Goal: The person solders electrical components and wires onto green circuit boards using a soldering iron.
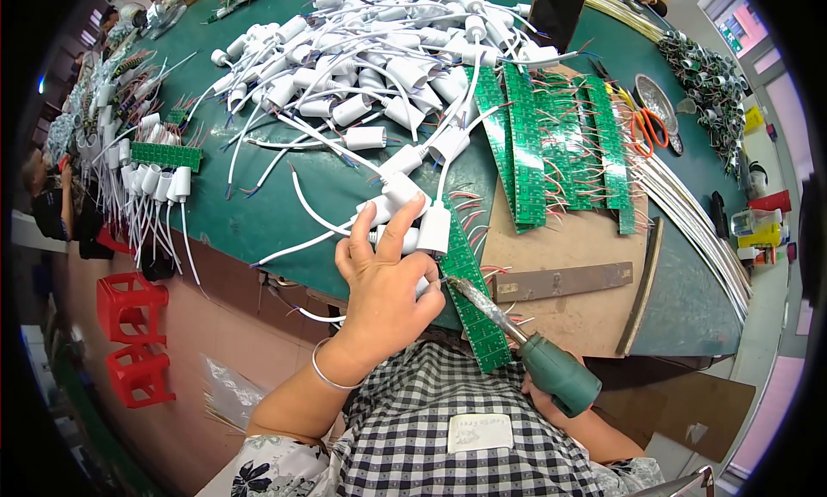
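The green circuit strip (482,320) slants from the white sockets (437,228) toward the checked apron (413,419), probably light, stiff and easily cracked, best taken by its long edges, clear of the hot tip. The left hand (383,277) curves over the sockets, two fingers spread, thumb bent near the strip, its hold unclear, while the right hand's (544,402) partly hidden fingers close around the soldering iron's (560,378) handle
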The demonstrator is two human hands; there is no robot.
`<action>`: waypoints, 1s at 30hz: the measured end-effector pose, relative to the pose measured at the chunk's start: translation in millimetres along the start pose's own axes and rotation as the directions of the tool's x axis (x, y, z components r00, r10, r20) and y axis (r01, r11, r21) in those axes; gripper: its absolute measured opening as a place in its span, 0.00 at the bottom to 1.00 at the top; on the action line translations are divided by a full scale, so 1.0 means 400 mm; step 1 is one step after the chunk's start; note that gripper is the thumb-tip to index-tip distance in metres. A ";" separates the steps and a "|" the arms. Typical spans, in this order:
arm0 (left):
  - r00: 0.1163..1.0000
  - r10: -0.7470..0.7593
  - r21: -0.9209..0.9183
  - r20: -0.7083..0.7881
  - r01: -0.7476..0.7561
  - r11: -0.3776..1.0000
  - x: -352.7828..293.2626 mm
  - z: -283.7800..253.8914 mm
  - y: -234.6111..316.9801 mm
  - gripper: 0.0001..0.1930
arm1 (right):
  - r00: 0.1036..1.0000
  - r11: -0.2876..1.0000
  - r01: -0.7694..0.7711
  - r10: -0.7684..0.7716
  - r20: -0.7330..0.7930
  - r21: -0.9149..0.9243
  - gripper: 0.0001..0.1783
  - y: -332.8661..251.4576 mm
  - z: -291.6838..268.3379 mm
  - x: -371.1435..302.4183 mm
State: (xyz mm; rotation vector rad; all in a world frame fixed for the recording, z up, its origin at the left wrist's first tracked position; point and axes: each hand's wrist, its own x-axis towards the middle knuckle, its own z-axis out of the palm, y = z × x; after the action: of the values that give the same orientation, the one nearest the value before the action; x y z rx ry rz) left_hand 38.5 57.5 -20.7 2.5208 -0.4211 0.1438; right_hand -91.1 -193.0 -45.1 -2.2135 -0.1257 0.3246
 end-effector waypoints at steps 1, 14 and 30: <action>1.000 -0.009 -0.001 0.019 0.009 1.000 0.001 0.000 -0.001 0.03 | 0.999 0.999 -0.039 0.039 -0.013 0.032 0.15 0.000 0.001 -0.001; 0.999 -0.023 0.003 0.032 0.023 1.000 0.002 -0.004 0.006 0.03 | 0.997 1.000 0.008 -0.005 -0.076 0.027 0.16 0.002 0.007 0.002; 0.999 -0.022 0.033 0.031 0.021 0.999 0.004 0.000 0.007 0.03 | 0.997 0.944 0.026 -0.002 -0.071 0.330 0.12 0.024 0.006 -0.007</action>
State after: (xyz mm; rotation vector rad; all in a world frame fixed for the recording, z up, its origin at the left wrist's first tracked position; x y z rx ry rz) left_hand 39.0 54.7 -18.9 2.5615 -0.4074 0.1033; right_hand -94.7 -197.6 -53.6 -1.8863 -0.0442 0.2399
